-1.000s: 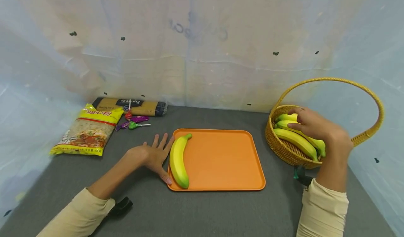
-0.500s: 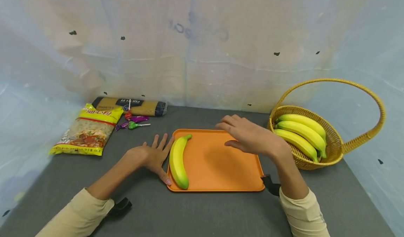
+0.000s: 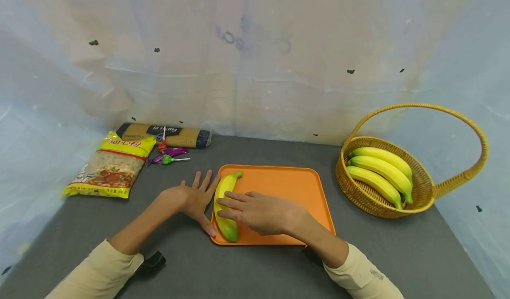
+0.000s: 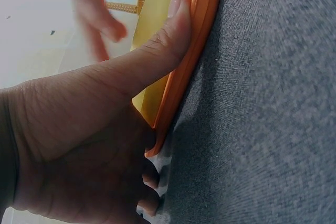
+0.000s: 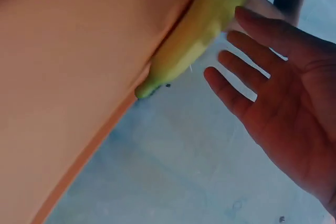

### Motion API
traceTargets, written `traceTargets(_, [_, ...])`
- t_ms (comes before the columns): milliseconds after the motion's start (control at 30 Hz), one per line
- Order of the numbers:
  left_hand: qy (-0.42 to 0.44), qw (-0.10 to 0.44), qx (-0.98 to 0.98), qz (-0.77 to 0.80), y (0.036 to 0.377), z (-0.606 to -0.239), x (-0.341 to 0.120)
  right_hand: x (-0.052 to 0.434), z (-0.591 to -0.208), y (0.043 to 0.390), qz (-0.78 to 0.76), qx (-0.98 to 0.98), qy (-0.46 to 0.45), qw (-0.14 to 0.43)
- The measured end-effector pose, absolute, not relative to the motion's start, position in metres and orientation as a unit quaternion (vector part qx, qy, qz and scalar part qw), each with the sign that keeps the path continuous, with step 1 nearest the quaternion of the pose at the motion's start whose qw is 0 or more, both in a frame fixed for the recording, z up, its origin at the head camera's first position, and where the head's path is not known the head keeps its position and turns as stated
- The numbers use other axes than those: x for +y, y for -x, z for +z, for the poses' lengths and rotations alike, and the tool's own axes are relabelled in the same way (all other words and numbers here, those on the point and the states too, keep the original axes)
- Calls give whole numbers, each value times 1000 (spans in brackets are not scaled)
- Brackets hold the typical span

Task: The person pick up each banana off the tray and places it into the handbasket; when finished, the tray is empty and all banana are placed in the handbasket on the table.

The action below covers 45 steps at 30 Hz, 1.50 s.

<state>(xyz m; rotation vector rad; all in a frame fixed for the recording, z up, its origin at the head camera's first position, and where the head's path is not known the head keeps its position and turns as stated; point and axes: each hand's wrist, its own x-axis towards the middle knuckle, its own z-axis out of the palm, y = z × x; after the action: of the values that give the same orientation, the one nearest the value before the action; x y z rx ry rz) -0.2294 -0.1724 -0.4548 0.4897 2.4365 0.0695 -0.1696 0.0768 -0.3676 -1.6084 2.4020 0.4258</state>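
A yellow banana [image 3: 226,193] with a green end lies along the left side of the orange tray [image 3: 279,179]. My left hand [image 3: 195,201] has its fingers spread and touches the tray's left edge; in the left wrist view its thumb [image 4: 163,45] lies on the rim beside the banana [image 4: 157,19]. Over the tray my right hand [image 3: 259,212] reaches leftward, its fingers overlapping the banana in the head view. In the right wrist view the right hand [image 5: 283,87] has its fingers extended, with a gap between them and the banana [image 5: 194,35].
A wicker basket [image 3: 354,193] with a tall handle stands at the right, with several bananas [image 3: 382,170] inside. At the left lie a yellow food packet [image 3: 109,168], a spaghetti pack [image 3: 163,135] and wrapped lollipops [image 3: 169,159]. A plastic sheet [image 3: 279,91] hangs behind.
My right hand has moved left from the basket, across the tray, to just over the banana. The left hand has stayed at the tray's left edge.
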Motion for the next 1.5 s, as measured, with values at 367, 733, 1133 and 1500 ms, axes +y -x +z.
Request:
traceTargets(367, [-182, 319, 930, 33, 231, -457, -173, 101, -366, 194, 141, 870, 458, 114])
traceTargets(733, [-187, 322, 928, 34, 221, -456, -173, 132, -367, 213, 136, 892, 418, 104])
traceTargets(1133, [-189, 321, 927, 32, 227, -457, -174, 180, -328, 220, 8, 925, 363, 114])
traceTargets(1500, [-183, 312, 932, 28, 225, -453, -174, 309, -280, 209, -80, 978, 189, 35])
